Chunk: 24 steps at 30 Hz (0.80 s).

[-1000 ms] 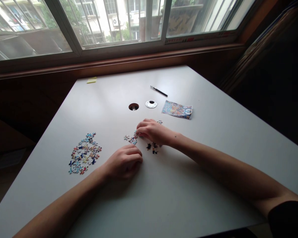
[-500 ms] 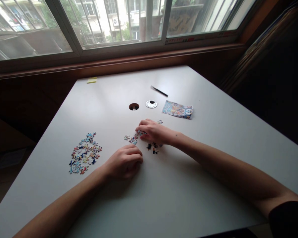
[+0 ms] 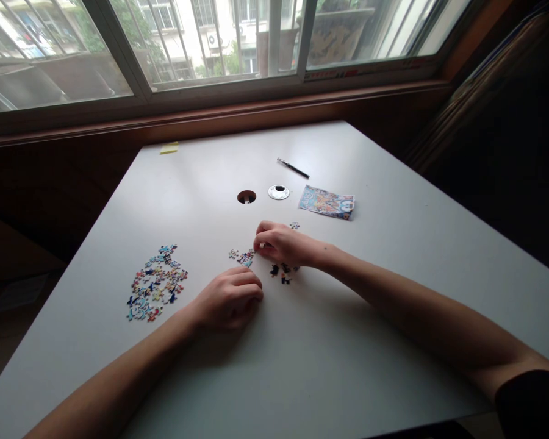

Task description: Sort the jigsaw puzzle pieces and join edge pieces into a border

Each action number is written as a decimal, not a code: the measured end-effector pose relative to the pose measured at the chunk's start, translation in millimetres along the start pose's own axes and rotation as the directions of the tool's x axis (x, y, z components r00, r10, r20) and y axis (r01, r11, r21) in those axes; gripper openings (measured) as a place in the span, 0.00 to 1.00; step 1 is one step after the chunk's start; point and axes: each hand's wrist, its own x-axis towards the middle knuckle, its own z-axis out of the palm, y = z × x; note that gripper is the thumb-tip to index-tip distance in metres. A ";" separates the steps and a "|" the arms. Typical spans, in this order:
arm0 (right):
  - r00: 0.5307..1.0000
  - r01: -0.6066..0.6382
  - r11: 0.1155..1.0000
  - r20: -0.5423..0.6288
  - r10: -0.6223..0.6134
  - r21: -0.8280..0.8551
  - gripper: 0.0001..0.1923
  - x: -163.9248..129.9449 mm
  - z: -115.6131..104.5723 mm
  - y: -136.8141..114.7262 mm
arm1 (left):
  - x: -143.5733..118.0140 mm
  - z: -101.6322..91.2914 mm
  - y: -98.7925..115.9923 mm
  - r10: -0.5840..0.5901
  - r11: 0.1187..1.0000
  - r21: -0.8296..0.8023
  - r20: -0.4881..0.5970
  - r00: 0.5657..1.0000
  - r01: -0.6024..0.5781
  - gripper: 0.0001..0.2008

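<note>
My right hand [image 3: 281, 242] is bent over the middle of the table, thumb and fingers pinched together on a jigsaw piece that they largely cover. Touching or just beside its fingertips lies a small cluster of jigsaw pieces [image 3: 244, 258]. Dark jigsaw pieces [image 3: 282, 273] lie below the right palm, partly covered by it, and a single pale piece [image 3: 294, 225] rests behind the knuckles. My left hand [image 3: 231, 296] rests on the table, its fingers curled in and their tips hidden. To its left, a large pile of loose jigsaw pieces [image 3: 158, 283] is spread out.
A colourful picture sheet [image 3: 328, 202] lies right of centre, with a black pen [image 3: 293, 167] behind it. A round table hole [image 3: 246, 197] is beside its metal cover [image 3: 279, 192]. Yellow sticky notes [image 3: 169, 148] are at the far left edge, below the window.
The right hand's fingers have shifted slightly right and closed in, and the blue pieces under them are now mostly out of sight. My left hand stays put.
</note>
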 end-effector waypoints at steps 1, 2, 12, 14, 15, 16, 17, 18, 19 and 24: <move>1.000 -0.001 1.000 0.001 0.001 0.004 0.07 0.1 -0.6 -1.3 | 0.0 0.2 0.0 0.000 1.000 0.000 -0.001 1.000 0.000 0.07; 1.000 -0.002 1.000 0.003 0.002 0.004 0.07 0.2 -1.2 -2.5 | 0.1 0.3 0.1 0.001 1.000 -0.001 -0.002 1.000 -0.001 0.06; 0.999 -0.013 0.999 0.043 0.014 -0.042 0.06 -0.4 -4.7 -2.3 | 0.1 0.6 0.0 0.009 1.000 0.000 -0.008 1.000 -0.009 0.06; 0.999 -0.016 0.999 0.051 0.019 -0.048 0.05 -0.1 -4.6 -2.5 | 0.0 0.7 -0.2 0.013 1.000 -0.007 -0.008 1.000 -0.013 0.07; 0.999 -0.018 0.999 0.048 0.020 -0.051 0.05 0.2 -4.4 -2.8 | -0.1 0.8 -0.2 0.013 1.000 -0.008 -0.008 1.000 -0.014 0.07; 0.999 -0.019 0.998 0.039 0.021 -0.056 0.06 0.6 -4.3 -3.1 | -0.1 0.7 -0.1 0.013 1.000 -0.009 -0.009 1.000 -0.013 0.07; 1.000 -0.022 0.998 0.020 0.023 -0.064 0.07 1.1 -4.3 -3.4 | -0.1 0.6 0.0 0.011 1.000 -0.008 -0.008 1.000 -0.011 0.07; 1.000 -0.025 0.997 -0.008 0.024 -0.075 0.08 1.5 -4.7 -3.6 | 0.0 0.4 0.2 0.009 1.000 -0.006 -0.008 1.000 -0.009 0.07; 0.999 -0.031 0.996 -0.041 0.028 -0.086 0.09 2.1 -5.5 -3.7 | 0.1 0.1 0.5 0.008 1.000 -0.005 -0.008 1.000 -0.008 0.07; 0.975 -0.129 0.989 -0.190 0.114 -0.067 0.07 4.7 -17.1 -1.2 | 0.9 -0.9 0.8 0.018 1.000 -0.016 -0.003 1.000 -0.018 0.06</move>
